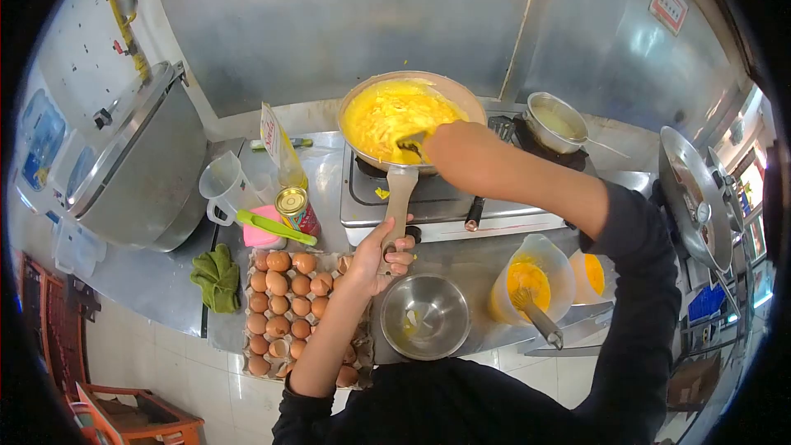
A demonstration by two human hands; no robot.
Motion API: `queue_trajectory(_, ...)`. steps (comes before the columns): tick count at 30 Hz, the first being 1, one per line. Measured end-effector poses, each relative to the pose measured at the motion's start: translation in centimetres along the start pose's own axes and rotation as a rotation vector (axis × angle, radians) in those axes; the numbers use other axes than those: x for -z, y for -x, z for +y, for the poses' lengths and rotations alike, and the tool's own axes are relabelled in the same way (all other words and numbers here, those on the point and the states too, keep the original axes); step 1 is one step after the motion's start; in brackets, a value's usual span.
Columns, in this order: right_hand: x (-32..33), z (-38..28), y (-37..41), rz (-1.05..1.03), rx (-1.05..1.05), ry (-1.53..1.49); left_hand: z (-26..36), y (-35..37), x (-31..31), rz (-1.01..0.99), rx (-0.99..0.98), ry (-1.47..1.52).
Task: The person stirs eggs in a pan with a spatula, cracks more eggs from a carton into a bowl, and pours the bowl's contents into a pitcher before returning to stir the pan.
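My left hand [387, 254] is wrapped round the beige handle [401, 194] of a frying pan [474, 105], which stands on the stove's left burner. Yellow scrambled egg [400, 115] fills much of the pan. At the pan's right front edge, my right hand [449, 147] is closed on a dark slotted utensil [412, 147], its head in the egg; my forearm and the angle hide part of the fingers. Below the pan handle is a steel bowl [425, 317] with a little egg residue in it.
An egg tray [278, 305] lies left of the bowl. Behind it stand a can [297, 208] and a clear jug [227, 185]. A jug of beaten egg [531, 280] with a whisk stands right. A small pot [558, 122] sits on the right burner; a large steel pot [148, 173] stands far left.
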State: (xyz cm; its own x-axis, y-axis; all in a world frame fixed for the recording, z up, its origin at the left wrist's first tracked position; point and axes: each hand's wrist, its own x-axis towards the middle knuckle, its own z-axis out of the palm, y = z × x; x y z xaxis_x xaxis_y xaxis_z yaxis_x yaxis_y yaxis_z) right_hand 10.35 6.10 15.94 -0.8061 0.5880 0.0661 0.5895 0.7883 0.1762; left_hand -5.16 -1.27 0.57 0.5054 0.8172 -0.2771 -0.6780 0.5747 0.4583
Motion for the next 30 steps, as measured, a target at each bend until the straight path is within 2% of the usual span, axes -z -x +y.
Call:
queue_trajectory(4, -4.5, 1.5, -4.3, 0.038, -0.093, -0.020, -0.1, -0.1, 0.2, -0.028, -0.020, 0.012)
queue_trajectory(6, -5.9, 3.0, -6.4, 0.076, -0.282, -0.014, -0.2, 0.0, -0.1, -0.032, -0.028, 0.006)
queue_trajectory(8, -5.2, 6.8, -7.4, 0.012, -0.159, 0.125, -0.3, 0.2, -0.6, 0.030, -0.042, 0.038)
queue_trajectory(10, -4.7, 12.9, -9.9, -0.183, -0.289, -0.031, -0.2, 0.2, -0.5, 0.030, -0.041, 0.045)
queue_trajectory(12, -1.5, 16.2, -8.6, -0.374, -0.382, -0.274, -0.3, 0.2, -0.6, 0.026, -0.038, 0.051)
queue_trajectory(14, 1.3, 16.1, -6.5, -0.313, -0.649, -0.396, -0.1, 0.3, -0.8, 0.059, -0.029, 0.034)
queue_trajectory(15, 2.8, 15.7, -5.5, -0.314, -0.645, -0.390, 0.0, 0.3, -0.9, 0.056, -0.035, 0.038)
queue_trajectory(17, 5.0, 13.9, -2.9, -0.259, -0.300, -0.096, -0.1, 0.3, -0.9, 0.055, -0.032, 0.032)
queue_trajectory(20, 6.3, 8.7, 0.0, -0.190, -0.329, -0.005, -0.1, 0.3, -0.8, 0.042, -0.031, 0.043)
queue_trajectory(22, 4.8, 5.6, 0.9, -0.036, -0.281, -0.081, -0.1, 0.2, -0.8, 0.037, -0.027, 0.051)
queue_trajectory(24, 0.8, 4.9, 0.5, 0.080, -0.131, 0.053, -0.2, 0.2, -0.7, 0.036, -0.020, 0.057)
queue_trajectory(26, -2.1, 3.8, 0.1, 0.022, -0.137, 0.012, -0.1, 0.2, -0.5, 0.032, -0.019, 0.052)
queue_trajectory(30, -0.6, 4.3, 1.4, -0.121, -0.196, 0.017, 0.0, 0.1, -0.1, -0.032, -0.005, 0.058)
